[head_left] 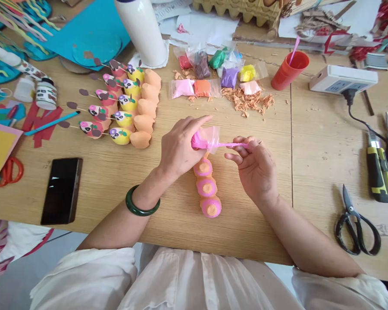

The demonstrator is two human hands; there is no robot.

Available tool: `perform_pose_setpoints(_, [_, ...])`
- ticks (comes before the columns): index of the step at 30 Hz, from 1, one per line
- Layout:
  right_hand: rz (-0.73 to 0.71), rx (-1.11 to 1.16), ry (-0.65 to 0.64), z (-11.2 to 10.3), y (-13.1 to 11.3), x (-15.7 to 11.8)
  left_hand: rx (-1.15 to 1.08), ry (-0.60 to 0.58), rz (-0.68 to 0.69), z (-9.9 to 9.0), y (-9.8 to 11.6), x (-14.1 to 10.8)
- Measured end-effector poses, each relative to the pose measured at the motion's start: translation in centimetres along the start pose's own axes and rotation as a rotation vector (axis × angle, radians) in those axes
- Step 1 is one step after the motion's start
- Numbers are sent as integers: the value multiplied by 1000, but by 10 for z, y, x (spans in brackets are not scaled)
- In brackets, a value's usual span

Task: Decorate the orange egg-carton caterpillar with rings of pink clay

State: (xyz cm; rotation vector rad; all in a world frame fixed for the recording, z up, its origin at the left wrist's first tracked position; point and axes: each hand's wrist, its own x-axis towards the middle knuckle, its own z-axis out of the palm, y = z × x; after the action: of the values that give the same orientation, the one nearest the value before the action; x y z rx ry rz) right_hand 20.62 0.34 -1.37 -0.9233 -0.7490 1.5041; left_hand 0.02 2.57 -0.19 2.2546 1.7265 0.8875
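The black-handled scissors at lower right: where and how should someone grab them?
Probably by the black loops, coming from the near side of the table: they lie nearest the edge, while the blades point away.

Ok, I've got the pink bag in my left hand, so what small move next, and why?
I'd probably ease the thin pink strip outward with your right hand while your left hand steadies the pink bag: the strip spans from the bag's mouth to your right hand, and its far end doesn't look clear of the bag yet.
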Motion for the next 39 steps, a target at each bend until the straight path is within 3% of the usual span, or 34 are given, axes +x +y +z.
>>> perform_pose_setpoints(11, [150,-135,-147,10,-3,-5,77,14,37,2,2,-1])
perform_pose_setpoints(14, [130,-201,-85,12,-5,-6,91,5,34,1,2,-1])
perform_pose_setpoints(18, [87,-114,25,12,-11,-6,62,14,8,1,2,-1])
perform_pose_setpoints(31, [157,-203,-46,20,-15,-17,24,34,19,6,2,-4])
perform_pose_setpoints(39, [-28,-332,-127,22,-13,-26,94,51,27,6,5,-4])
